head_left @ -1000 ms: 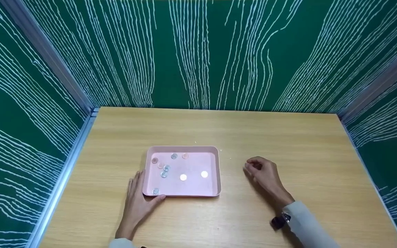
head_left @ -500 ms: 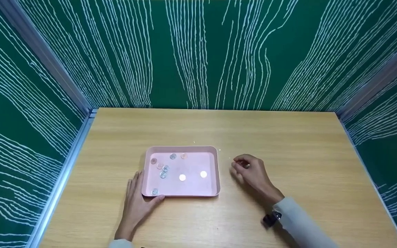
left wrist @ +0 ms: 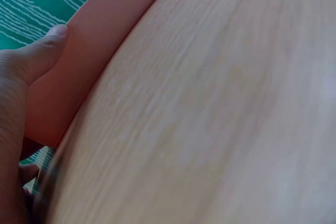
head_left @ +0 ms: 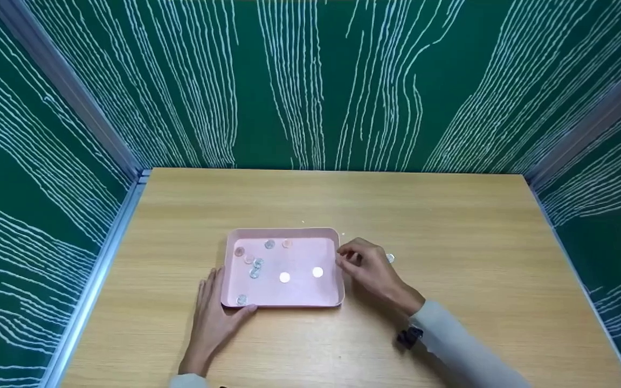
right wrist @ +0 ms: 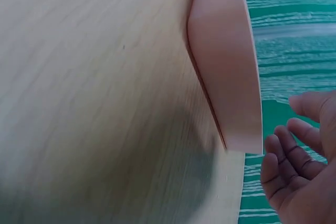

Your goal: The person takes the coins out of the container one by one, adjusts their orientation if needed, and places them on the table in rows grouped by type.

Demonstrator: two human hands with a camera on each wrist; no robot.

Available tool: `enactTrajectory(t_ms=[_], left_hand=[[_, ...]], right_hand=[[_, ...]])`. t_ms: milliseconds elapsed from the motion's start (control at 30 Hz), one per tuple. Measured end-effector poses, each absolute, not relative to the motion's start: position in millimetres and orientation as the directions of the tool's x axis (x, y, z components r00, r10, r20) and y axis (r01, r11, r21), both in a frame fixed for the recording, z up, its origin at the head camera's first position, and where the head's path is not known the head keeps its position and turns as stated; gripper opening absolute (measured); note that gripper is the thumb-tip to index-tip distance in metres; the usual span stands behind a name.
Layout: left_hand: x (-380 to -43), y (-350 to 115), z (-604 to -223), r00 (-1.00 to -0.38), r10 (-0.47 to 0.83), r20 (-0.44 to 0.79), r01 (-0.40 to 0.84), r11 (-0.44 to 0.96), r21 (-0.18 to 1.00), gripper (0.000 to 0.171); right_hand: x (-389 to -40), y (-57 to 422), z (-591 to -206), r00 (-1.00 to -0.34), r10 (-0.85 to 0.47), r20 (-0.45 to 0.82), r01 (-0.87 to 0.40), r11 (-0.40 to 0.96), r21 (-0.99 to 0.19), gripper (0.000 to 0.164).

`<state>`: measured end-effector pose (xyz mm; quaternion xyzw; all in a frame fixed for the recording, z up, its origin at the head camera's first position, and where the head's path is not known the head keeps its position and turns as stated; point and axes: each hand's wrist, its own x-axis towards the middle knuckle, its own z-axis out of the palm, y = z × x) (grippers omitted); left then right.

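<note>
A pink rectangular tray (head_left: 302, 303) lies on the table, with several coins scattered over its floor. My left hand (head_left: 214, 320) rests against its near left corner, fingers straight along the left side and thumb on the front wall. In the left wrist view that thumb (left wrist: 46, 51) lies on the tray's outer wall. My right hand (head_left: 372, 269) hovers at the tray's right rim, thumb and fingertips bent toward each other. In the right wrist view its fingers (right wrist: 281, 169) are curled; I cannot tell whether they hold a coin. A silvery coin (head_left: 390, 258) shows just behind that hand on the table.
The wooden table (head_left: 450, 215) is bounded by green walls (head_left: 337, 81) with white wavy lines. Tiny white specks (head_left: 343, 234) lie near the tray's far right corner. A dark watch-like object (head_left: 410, 337) is at the right wrist.
My right hand has moved left from the middle right of the table to the tray's right rim, uncovering a coin behind it. The left hand and the tray stay in place.
</note>
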<state>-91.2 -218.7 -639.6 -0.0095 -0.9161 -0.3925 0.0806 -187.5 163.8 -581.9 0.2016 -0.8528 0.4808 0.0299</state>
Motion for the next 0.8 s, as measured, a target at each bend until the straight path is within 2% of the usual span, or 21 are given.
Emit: enactTrajectory(t_ms=[400, 800], left_hand=[[-91.0, -219.5, -638.4, -0.992, -0.064, 0.111, 0.037, 0.684, 0.728, 0.122], [-92.4, -219.0, -640.6, -0.988, -0.056, 0.142, 0.066, 0.682, 0.728, 0.122]], right_hand=[[-198.0, 134.5, -580.4, -0.828, -0.484, 0.285, -0.509, 0.433, -0.744, 0.018], [-202.3, 97.4, -585.8, -0.720, -0.651, 0.240, -0.619, 0.446, -0.647, 0.019]])
